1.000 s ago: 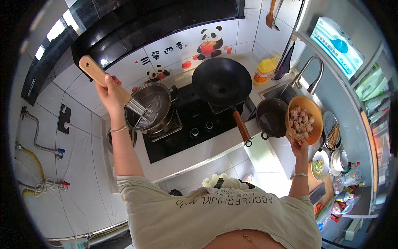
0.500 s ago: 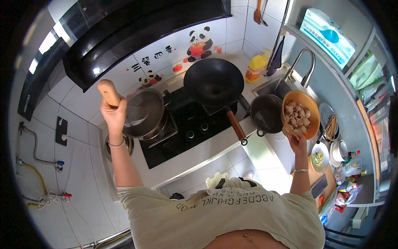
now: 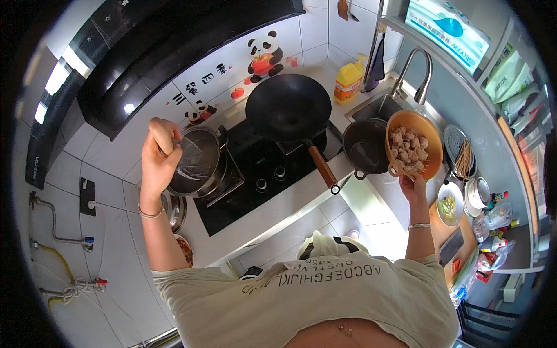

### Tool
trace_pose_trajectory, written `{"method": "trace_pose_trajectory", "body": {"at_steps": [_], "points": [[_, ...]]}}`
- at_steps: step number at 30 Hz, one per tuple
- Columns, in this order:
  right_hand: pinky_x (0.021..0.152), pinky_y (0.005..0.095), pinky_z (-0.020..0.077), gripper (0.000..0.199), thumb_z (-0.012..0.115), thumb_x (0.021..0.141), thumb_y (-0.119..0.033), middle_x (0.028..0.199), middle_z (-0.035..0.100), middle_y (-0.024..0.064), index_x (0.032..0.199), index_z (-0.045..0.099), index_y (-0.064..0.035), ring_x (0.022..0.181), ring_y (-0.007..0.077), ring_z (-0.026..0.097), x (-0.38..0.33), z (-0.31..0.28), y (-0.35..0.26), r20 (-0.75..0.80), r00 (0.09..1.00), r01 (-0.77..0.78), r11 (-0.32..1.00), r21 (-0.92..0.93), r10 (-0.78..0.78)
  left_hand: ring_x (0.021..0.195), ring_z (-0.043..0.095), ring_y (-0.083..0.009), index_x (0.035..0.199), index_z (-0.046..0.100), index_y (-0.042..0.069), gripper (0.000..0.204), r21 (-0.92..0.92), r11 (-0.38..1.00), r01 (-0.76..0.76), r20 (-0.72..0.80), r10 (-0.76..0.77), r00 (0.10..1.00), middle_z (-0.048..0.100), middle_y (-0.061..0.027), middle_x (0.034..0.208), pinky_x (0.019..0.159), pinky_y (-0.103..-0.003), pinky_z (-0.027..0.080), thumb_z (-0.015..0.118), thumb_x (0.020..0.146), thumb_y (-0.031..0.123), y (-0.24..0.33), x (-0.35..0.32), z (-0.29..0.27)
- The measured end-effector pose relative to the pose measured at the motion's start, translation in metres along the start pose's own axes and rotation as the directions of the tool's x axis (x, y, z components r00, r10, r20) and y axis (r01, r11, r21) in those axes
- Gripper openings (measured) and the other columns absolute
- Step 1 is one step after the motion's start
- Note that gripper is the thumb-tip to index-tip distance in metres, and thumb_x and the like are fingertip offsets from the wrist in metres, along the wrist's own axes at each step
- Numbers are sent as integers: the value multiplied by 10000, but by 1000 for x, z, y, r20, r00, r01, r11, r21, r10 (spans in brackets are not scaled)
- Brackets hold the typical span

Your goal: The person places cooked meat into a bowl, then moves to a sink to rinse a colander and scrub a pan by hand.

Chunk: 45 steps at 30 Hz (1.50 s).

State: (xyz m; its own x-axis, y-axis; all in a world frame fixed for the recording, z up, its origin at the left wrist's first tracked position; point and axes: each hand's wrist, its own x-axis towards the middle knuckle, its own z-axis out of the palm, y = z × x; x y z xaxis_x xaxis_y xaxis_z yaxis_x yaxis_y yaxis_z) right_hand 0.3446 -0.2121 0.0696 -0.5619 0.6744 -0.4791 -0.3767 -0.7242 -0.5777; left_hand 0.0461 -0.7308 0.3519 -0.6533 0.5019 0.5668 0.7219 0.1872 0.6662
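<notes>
My left hand point(image 3: 158, 165) is raised at the rim of a steel pot point(image 3: 223, 139) on the left burner. Its fingers wrap round a wooden-handled utensil point(image 3: 162, 138) whose far end I cannot make out clearly. Dark-looking liquid shows inside the pot. On the right, my right hand point(image 3: 413, 188) grips the near rim of an orange bowl point(image 3: 436, 130), by its small ring-like handle. The bowl is tilted toward me and holds several pale pieces of meat point(image 3: 408, 152). Beside it stands a dark, deep pot point(image 3: 364, 146).
A black wok point(image 3: 288, 107) with a wooden handle rests on the black hob point(image 3: 241, 200). Behind are a yellow jug point(image 3: 348, 81), a sink and a tap point(image 3: 426, 81). To the right lie a colander with chopsticks point(image 3: 464, 158), a plate of chopped food point(image 3: 447, 207) and stacked bowls point(image 3: 479, 193).
The handle in my left hand has swung from pointing up and outward to being mostly covered by my fingers. My right hand still holds the orange bowl. The whole view has shifted slightly.
</notes>
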Motion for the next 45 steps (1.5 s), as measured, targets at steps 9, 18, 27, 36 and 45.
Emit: {"method": "trace_pose_trajectory", "body": {"at_steps": [9, 18, 27, 36, 45], "points": [[667, 322, 550, 254, 479, 850, -85, 977, 595, 134, 1090, 488, -2, 825, 238, 614, 16, -10, -5, -36, 999, -35, 999, -16, 34, 761, 524, -150, 799, 428, 5, 235, 98, 994, 48, 72, -55, 996, 514, -58, 832, 728, -247, 443, 456, 673, -191, -51, 1, 25], [657, 315, 559, 260, 509, 836, -56, 978, 590, 138, 1082, 485, 25, 805, 237, 615, 13, -1, -16, 53, 999, 8, 997, -73, -4, 796, 549, -164, 796, 400, 20, 221, -20, 989, 145, -94, -147, 985, 523, -73, 808, 756, -287, 469, 454, 723, -181, -142, -21, 26], [722, 325, 543, 266, 499, 849, -55, 1049, 574, 150, 1099, 482, 33, 904, 245, 602, 32, 4, -15, 42, 996, -72, 997, -27, 73, 771, 544, -165, 866, 474, 4, 160, 228, 966, 125, -13, -126, 992, 553, -54, 776, 773, -262, 443, 464, 768, -122, -134, -15, 25], [667, 310, 547, 266, 519, 864, -106, 989, 594, 130, 1102, 486, 9, 822, 229, 615, 37, 15, -5, 60, 994, -84, 993, -79, 89, 710, 510, -144, 831, 455, 10, 155, 186, 980, 72, -96, -55, 994, 524, -61, 750, 706, -247, 436, 437, 780, -135, -58, -8, 15], [692, 313, 547, 297, 545, 838, -70, 1023, 583, 127, 1121, 482, -6, 859, 219, 607, 43, 5, 1, 92, 992, -87, 996, -23, 89, 689, 509, -150, 833, 482, 18, 188, 287, 957, 28, -25, -22, 999, 534, -76, 733, 697, -245, 429, 430, 755, -146, -35, -5, 33]]}}
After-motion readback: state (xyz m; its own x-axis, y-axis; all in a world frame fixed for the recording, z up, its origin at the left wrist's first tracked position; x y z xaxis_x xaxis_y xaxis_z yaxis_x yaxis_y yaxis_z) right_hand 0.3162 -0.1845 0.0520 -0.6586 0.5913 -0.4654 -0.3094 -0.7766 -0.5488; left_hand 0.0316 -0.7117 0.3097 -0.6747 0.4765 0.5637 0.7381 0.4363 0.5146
